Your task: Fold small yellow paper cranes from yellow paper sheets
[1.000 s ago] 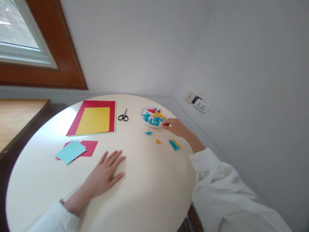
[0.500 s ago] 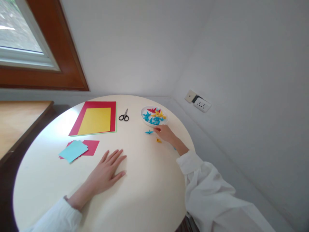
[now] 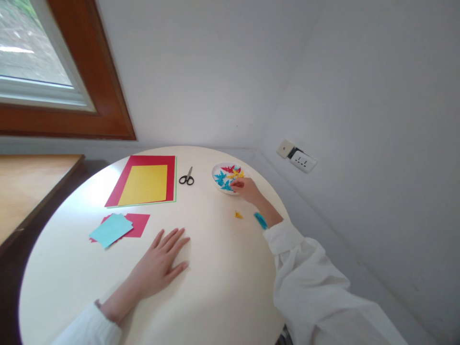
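My right hand (image 3: 246, 189) reaches over the near right rim of a round white plate (image 3: 214, 186). Its thumb and fingers are pinched together on a blue folded-paper crane, mostly hidden among others. Several paper cranes lie in the plate: blue cranes (image 3: 220, 178), red cranes (image 3: 230, 169) and yellow cranes partly behind the fingers. One yellow crane (image 3: 238, 215) rests on the table below the hand. Beside my right wrist is a long teal thing (image 3: 260, 220) whose kind I cannot make out. My left hand (image 3: 160, 263) lies flat on the table, fingers spread, holding nothing.
Black-handled scissors (image 3: 187, 178) lie left of the plate. Large red and yellow sheets (image 3: 145, 184) are stacked at the back left, with light blue (image 3: 112, 230) and red (image 3: 141, 225) cut papers nearer. Walls stand behind and to the right of the round table (image 3: 212, 287).
My right hand has moved from the tabletop to over the plate. The blue crane that lay at its fingertips is gone from the table. My left hand stays put; the view has tilted slightly up.
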The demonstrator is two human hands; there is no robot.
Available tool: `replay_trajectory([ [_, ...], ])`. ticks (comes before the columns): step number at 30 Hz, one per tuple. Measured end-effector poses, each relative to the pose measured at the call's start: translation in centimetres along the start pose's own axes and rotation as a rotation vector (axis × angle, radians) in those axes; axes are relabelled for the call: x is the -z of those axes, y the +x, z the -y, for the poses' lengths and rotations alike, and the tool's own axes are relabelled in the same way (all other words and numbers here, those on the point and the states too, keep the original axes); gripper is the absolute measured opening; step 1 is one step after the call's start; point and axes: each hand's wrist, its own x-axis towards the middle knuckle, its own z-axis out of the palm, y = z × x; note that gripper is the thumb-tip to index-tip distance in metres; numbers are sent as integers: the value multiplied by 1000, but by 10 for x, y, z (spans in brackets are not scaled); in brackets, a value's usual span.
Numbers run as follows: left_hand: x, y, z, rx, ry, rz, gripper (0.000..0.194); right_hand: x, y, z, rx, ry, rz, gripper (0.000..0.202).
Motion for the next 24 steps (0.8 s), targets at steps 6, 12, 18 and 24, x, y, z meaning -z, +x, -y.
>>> replay_trajectory([
  [6,-2,-2,1,-7,1,-26,57,10,51,-4,-117,-27,-66,26],
  [12,-2,-2,2,-13,12,-23,58,2,62,-6,-246,-87,-56,33],
  [18,-2,-2,1,-8,17,-31,57,58,50,13,-220,-127,-122,24],
  [24,-2,-1,1,-11,7,-20,57,77,-24,17,-91,-106,99,14],
])
